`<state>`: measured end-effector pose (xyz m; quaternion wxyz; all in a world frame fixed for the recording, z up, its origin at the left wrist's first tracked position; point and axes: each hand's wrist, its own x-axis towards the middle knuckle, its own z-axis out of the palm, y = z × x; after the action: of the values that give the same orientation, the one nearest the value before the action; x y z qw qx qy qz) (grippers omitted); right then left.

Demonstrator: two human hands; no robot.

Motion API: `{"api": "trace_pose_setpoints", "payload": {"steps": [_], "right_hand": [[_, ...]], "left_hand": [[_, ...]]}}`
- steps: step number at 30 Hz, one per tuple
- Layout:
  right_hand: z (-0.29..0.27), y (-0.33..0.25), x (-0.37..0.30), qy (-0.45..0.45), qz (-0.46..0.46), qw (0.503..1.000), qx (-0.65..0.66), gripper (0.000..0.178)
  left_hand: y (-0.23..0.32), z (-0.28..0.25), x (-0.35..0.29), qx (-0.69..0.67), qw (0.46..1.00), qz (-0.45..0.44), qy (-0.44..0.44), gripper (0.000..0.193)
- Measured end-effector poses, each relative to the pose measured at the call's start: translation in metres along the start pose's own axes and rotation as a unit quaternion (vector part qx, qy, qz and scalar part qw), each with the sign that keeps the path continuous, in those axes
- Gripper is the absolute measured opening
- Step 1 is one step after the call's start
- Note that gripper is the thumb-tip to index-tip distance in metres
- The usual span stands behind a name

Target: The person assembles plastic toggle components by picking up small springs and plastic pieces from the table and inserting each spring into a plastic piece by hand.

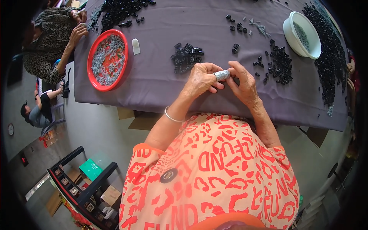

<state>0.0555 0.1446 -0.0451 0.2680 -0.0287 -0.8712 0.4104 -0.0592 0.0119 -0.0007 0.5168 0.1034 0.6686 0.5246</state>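
Note:
My left hand (pixel 202 79) and my right hand (pixel 242 83) meet over the grey cloth of the table (pixel 161 82). A grey fabric finger cover (pixel 222 74) sits on a left fingertip, and my right fingers pinch around it; a small dark piece shows just behind the right fingers. A silver bangle (pixel 171 116) is on my left wrist. A small heap of black plastic pieces (pixel 186 57) lies just beyond my left hand. More black pieces (pixel 280 63) lie beyond my right hand.
A red round tray (pixel 107 59) of small grey metal parts is at the left, with a white block (pixel 135 46) beside it. A white bowl (pixel 303 35) stands far right beside a long black pile (pixel 326 57). Another person (pixel 57 36) works at the table's left end.

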Motion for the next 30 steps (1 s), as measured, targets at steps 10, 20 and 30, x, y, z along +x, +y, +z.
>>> {"api": "trace_pose_setpoints", "payload": {"steps": [10, 20, 30], "right_hand": [[-0.008, -0.009, 0.008, -0.040, -0.033, 0.999, 0.005, 0.051], [0.021, -0.023, 0.045, -0.117, -0.062, 0.990, -0.044, 0.050], [0.026, -0.018, 0.046, -0.157, -0.042, 0.986, -0.033, 0.048]], "left_hand": [[0.009, -0.002, -0.003, -0.032, 0.999, -0.036, -0.007, 0.027], [-0.012, -0.008, 0.000, -0.040, 0.993, 0.107, -0.038, 0.020], [-0.008, -0.004, -0.001, -0.010, 0.992, 0.121, 0.021, 0.020]]}}
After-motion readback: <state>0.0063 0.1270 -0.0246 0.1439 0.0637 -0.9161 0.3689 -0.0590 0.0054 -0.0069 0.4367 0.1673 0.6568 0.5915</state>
